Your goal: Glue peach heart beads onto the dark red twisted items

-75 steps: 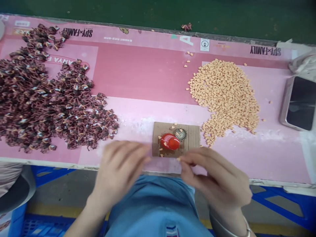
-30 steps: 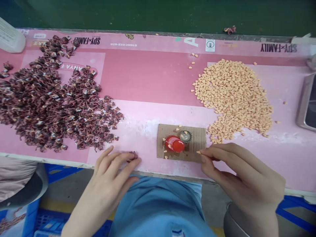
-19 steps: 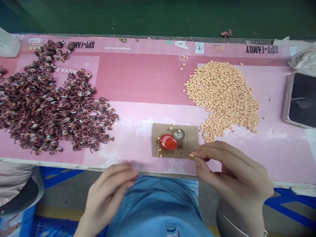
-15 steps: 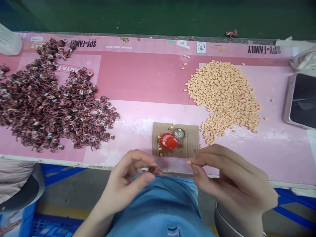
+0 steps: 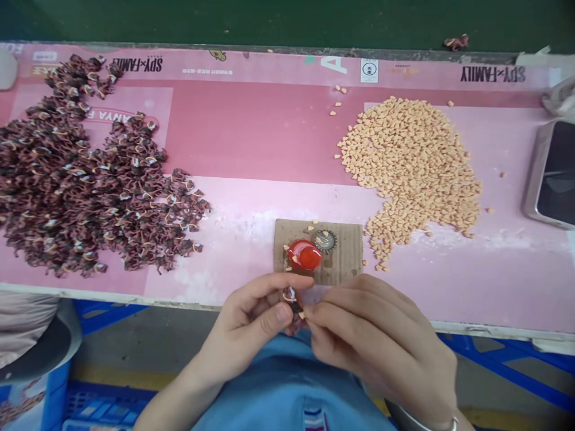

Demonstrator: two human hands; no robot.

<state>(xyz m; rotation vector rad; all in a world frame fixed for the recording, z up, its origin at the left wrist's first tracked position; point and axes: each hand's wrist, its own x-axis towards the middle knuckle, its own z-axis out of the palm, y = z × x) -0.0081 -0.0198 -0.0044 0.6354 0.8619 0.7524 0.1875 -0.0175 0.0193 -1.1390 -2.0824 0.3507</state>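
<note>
Between the thumb and fingers of my left hand (image 5: 251,323) is a small dark brown figurine (image 5: 294,304) with a white and yellow patch. My right hand (image 5: 381,341) pinches a tiny tan piece (image 5: 302,315) against the figurine. Just beyond my hands lies a cardboard square (image 5: 345,263) bearing a red cap (image 5: 305,255) with glossy liquid and a metal bottle cap (image 5: 325,240). A few tan pieces are scattered on and around the caps. To the right spreads a heap of tan pieces (image 5: 413,161); to the left, a large pile of similar figurines (image 5: 90,191).
A phone (image 5: 554,173) lies at the right edge of the pink table (image 5: 251,131). One loose brown figurine (image 5: 457,41) rests on the green surface beyond the far edge. Below on the left are a blue crate (image 5: 103,404) and part of a person's clothing (image 5: 27,326).
My right hand has moved left and brought the tan piece to the figurine. My left hand has shifted slightly right and turned the figurine. The camera view has shifted slightly.
</note>
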